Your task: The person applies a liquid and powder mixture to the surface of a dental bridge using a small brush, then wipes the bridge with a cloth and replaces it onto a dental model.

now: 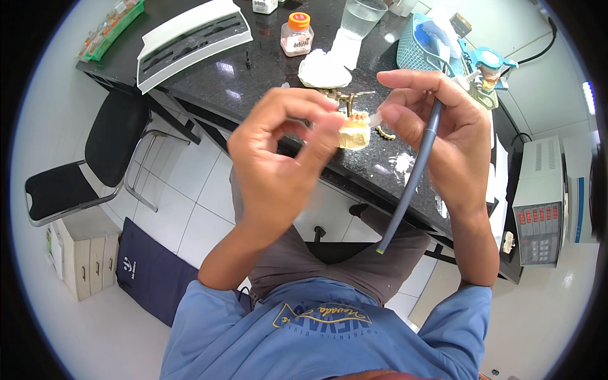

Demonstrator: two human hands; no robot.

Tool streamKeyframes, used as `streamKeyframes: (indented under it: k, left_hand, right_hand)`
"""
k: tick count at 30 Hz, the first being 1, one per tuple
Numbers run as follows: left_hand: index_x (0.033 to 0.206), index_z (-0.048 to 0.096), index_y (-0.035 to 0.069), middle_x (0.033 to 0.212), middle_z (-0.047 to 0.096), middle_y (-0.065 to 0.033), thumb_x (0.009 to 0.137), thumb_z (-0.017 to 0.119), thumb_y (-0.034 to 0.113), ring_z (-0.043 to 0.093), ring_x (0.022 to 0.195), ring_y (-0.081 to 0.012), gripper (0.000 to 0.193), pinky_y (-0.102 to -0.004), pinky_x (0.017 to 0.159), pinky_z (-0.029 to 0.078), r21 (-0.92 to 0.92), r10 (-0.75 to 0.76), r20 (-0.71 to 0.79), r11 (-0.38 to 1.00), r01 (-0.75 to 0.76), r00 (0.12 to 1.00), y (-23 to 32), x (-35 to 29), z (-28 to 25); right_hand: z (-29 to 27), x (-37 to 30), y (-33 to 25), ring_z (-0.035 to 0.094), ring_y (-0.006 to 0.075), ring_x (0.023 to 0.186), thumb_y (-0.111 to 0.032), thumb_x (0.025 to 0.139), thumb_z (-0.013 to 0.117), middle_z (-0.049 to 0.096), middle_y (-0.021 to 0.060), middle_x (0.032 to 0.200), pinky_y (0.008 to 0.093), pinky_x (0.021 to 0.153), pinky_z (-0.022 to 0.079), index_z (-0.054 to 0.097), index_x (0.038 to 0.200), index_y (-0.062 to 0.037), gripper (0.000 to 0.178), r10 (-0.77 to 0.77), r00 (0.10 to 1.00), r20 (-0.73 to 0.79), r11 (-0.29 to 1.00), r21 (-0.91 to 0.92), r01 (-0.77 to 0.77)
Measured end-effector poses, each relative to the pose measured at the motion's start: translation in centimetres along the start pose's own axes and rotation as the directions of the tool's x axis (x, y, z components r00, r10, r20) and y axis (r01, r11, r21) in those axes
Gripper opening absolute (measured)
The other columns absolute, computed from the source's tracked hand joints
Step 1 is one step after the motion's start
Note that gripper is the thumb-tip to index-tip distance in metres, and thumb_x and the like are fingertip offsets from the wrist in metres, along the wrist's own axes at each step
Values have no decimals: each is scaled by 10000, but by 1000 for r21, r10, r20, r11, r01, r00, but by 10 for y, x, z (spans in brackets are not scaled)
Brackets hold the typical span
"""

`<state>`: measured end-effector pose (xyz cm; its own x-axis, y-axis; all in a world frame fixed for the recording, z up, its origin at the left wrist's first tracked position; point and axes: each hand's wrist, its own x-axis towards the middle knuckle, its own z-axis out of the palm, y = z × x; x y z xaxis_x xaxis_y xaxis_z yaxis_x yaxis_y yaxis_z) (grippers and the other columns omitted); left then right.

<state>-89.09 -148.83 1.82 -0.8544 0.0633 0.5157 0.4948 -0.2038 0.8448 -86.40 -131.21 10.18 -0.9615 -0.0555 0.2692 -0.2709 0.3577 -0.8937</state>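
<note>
My right hand [453, 136] holds a slim dark grey pen-like handle [415, 180] with a lime-coloured end, slanting down toward my lap. A small whitish piece [375, 120] shows by that hand's thumb tip; I cannot tell whether it is gripped. My left hand [278, 155] is raised, slightly blurred, its thumb and forefinger drawn together; anything between them is hidden. Just beyond and between the hands, a yellowish dental cast [354, 137] with reddish spots along its top stands at a brass articulator [350, 101]. Right of the cast lies a small curved row of tooth-like pieces [384, 133].
White powder [402, 166] is scattered on the black speckled table [266, 69]. Behind the cast are crumpled white tissue [323, 68], an orange-lidded jar [297, 37] and a glass of water [362, 19]. A teal basket [411, 47] stands right, a black chair [117, 133] left.
</note>
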Motion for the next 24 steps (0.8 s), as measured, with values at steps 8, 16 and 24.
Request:
streamKeyframes:
  k: [8,16,24]
  left_hand:
    - [912,678,-16,1037,660,-111,921,675,197,606,885,-110,213,-231,755,462,-85,-136,208,984,156,969,7,16,-4]
    - [876,670,-22,1010,656,-103,896,680,121,597,902,-113,145,-273,845,471,-69,-165,245,980,187,955,8,18,-6]
    - [922,666,-17,1013,667,-77,914,651,71,617,844,-81,90,-219,716,492,198,-188,-74,960,200,979,-14,17,-47]
  right_hand:
    - [4,1,1,601,66,780,14,839,715,659,39,843,203,700,471,653,1122,43,291,-11,999,31,1000,-27,11]
    - [7,1,1,612,71,791,57,838,694,662,42,846,199,704,475,653,1112,43,277,-42,998,42,999,1,42]
    - [-3,11,2,608,60,799,-16,842,702,666,31,841,191,714,468,654,1132,40,300,61,998,15,998,-17,-61]
